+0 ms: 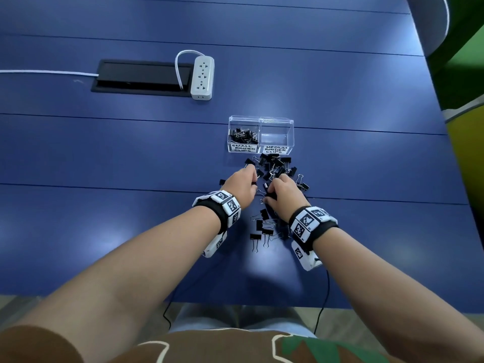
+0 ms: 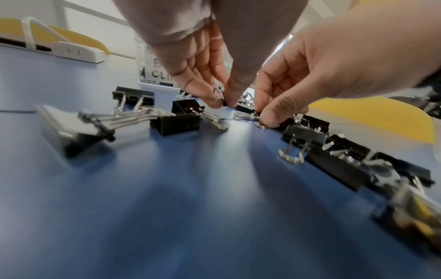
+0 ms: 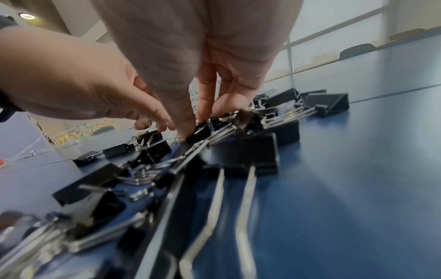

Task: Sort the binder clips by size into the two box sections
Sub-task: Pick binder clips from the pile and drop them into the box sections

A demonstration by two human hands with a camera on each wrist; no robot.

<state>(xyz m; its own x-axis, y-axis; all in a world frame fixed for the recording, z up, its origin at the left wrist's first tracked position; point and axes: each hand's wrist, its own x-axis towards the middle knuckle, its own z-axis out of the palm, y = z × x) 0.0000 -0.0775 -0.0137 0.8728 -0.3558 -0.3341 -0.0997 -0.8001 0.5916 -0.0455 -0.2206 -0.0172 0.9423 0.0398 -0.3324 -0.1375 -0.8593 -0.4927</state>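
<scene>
The clips (image 1: 272, 166) are lying in a loose black heap on the blue desk (image 1: 366, 113), just in front of the box (image 1: 261, 134) and trailing back between your wrists, with a few more (image 1: 263, 229) sitting near your right wristband. You are pinching a small clip (image 2: 225, 102) at the edge of the heap with your left hand (image 1: 241, 186), thumb and fingertips (image 2: 212, 101) closing on it from above while it is still touching the desk. Your right hand (image 1: 284, 191) is doing the same just beside it, fingers curling down into the heap and nipping another small clip (image 3: 199, 131) between thumb and forefinger; both hands are nearly touching.

The box is standing clear and lidless, split into two sections. The left section (image 1: 243, 136), labelled for small clips, is already holding a little pile of them (image 1: 243, 136); the right section (image 1: 277, 137), labelled for medium clips, is showing only its bare floor.

Further off to the left, a white power strip (image 1: 202, 77) is lying beside a black cable hatch (image 1: 141, 77) set into the desk, its cord (image 1: 47, 72) running away to the left edge. You are wearing marker-covered wristbands (image 1: 225, 208) on both wrists
</scene>
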